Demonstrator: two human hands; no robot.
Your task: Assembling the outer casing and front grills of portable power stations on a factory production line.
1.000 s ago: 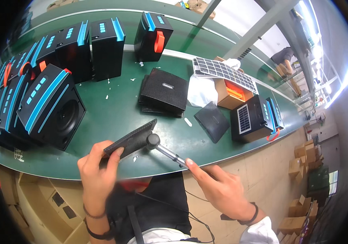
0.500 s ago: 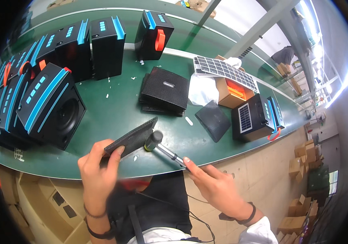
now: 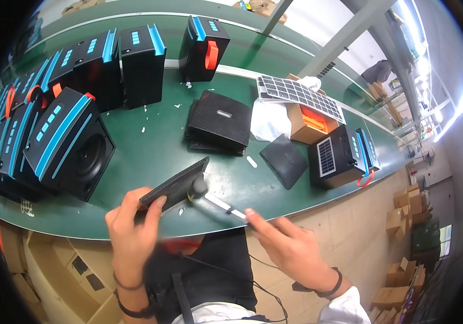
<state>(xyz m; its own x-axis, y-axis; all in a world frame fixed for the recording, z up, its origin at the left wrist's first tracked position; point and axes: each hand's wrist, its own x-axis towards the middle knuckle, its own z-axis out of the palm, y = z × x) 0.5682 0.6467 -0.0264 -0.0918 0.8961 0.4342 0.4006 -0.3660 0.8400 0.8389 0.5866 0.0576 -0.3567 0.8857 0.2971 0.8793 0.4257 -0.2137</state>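
My left hand (image 3: 134, 229) pinches a black mesh speaker grille (image 3: 174, 186) by its near corner, thumb on one face and fingers behind. The grille is tilted up on edge near the table's front edge. In my right hand (image 3: 293, 248) is a small mallet (image 3: 218, 202) with a silver handle and a dark round head. The mallet's head is at the grille's right-hand face, slightly blurred; whether it touches cannot be made out. Beyond them lies a stack of black grilles (image 3: 220, 120), and a single dark panel (image 3: 284, 162) rests flat to its right.
Several black speaker boxes with blue trim (image 3: 72, 143) crowd the left; another (image 3: 204, 51) stands at the back. On the right are solar panels (image 3: 296, 92), a cardboard box (image 3: 301, 127) with orange pieces, a white bag (image 3: 269, 119) and a speaker with a solar panel (image 3: 337, 156).
The mallet's head has shifted slightly left and down toward the grille, and its handle now looks blurred. My left hand and the grille stay almost in place.
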